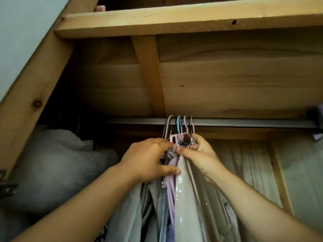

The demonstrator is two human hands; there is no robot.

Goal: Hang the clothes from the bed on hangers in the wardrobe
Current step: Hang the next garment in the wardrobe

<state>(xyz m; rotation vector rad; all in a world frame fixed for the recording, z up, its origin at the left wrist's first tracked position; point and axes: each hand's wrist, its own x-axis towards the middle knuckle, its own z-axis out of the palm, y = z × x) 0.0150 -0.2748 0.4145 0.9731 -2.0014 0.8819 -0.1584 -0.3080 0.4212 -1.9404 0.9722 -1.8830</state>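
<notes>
Your right hand (pixel 201 154) pinches the neck of a pale pink plastic hanger (pixel 181 137), thumb and fingers curled just under its hook, right below the grey metal wardrobe rail (pixel 244 123). Your left hand (pixel 148 159) clasps the top of the hanging garments just beside it, thumb pressed on the lilac fabric garment (pixel 170 186), fingertips touching the pink hanger's shoulder. The beige sequinned garment (pixel 183 198) hangs straight down from under your right thumb, between both wrists. Whether that hanger's hook sits fully over the rail is unclear; the hooks bunch together. A cluster of pink, purple and blue hanger hooks (pixel 179 123) sits on the rail directly above both hands. Grey-green garments (pixel 132 215) hang under your left forearm. A white bundled fabric heap (pixel 57 154) lies far left. The wooden shelf (pixel 192 18) runs overhead.
</notes>
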